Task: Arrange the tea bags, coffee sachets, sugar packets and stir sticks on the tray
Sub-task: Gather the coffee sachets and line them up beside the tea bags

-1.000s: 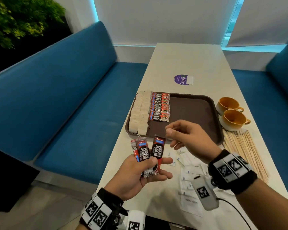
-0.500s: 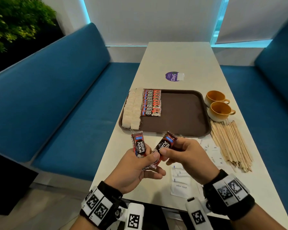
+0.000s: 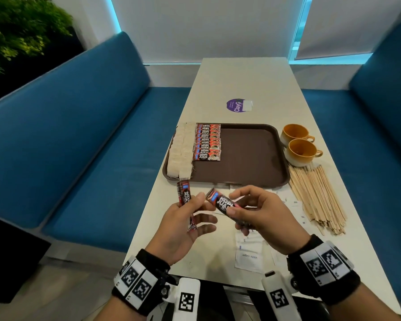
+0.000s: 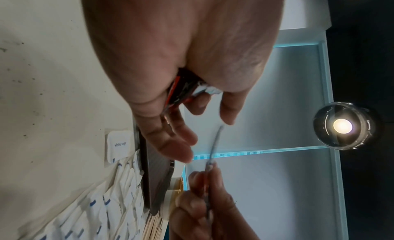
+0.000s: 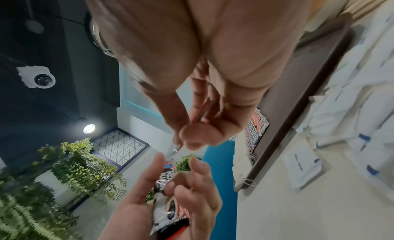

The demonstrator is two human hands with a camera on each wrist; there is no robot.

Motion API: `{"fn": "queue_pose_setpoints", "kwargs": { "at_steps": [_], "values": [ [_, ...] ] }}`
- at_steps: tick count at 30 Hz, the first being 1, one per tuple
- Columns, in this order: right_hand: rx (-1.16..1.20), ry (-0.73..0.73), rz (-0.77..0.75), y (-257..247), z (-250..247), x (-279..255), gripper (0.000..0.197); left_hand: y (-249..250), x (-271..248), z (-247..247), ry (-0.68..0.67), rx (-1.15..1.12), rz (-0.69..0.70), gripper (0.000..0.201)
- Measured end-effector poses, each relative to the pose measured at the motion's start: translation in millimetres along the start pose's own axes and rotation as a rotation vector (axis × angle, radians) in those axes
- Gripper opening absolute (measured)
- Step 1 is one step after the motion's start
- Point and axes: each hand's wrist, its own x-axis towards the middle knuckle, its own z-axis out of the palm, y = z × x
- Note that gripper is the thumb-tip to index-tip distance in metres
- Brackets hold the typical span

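my left hand (image 3: 183, 224) grips a red-and-black foil coffee sachet (image 3: 186, 200) upright, and my right hand (image 3: 262, 213) pinches a second red-and-black foil sachet (image 3: 222, 202) by thumb and fingers, tilted, in the air just short of the dark brown plastic tray (image 3: 248, 156). on that tray a row of coffee sachets (image 3: 207, 142) lies beside two columns of pale paper tea bags (image 3: 181, 154) at its left end. to do this well, i judge i should carry the right sachet flat to the near end of that row, label up, edge overlapping like the others, then follow with the left one. white paper sugar packets (image 3: 249, 257) and thin wooden stir sticks (image 3: 315, 195) wait on the cream worktop (image 3: 248, 79). the left wrist view shows my right-hand sachet edge-on (image 4: 211, 161), thin as a blade; the head view alone shows the row's spacing.
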Motion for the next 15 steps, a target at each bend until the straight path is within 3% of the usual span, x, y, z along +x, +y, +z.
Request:
{"fn": "queue_pose_setpoints", "kwargs": {
  "at_steps": [3,7,15],
  "values": [
    [-0.039,0.038,-0.041,1.3,-2.3,2.5,0.031,-0.8,-0.4,-1.6,-0.041,0.006,0.015,0.018],
    [-0.008,0.064,-0.095,2.5,-5.7,3.5,0.02,-5.0,3.1,-7.2,-0.04,0.008,0.086,0.04],
    [0.073,0.177,-0.179,2.8,-8.1,7.7,0.009,-6.9,6.7,-8.0,0.026,-0.063,0.142,0.042]
  ]
}}
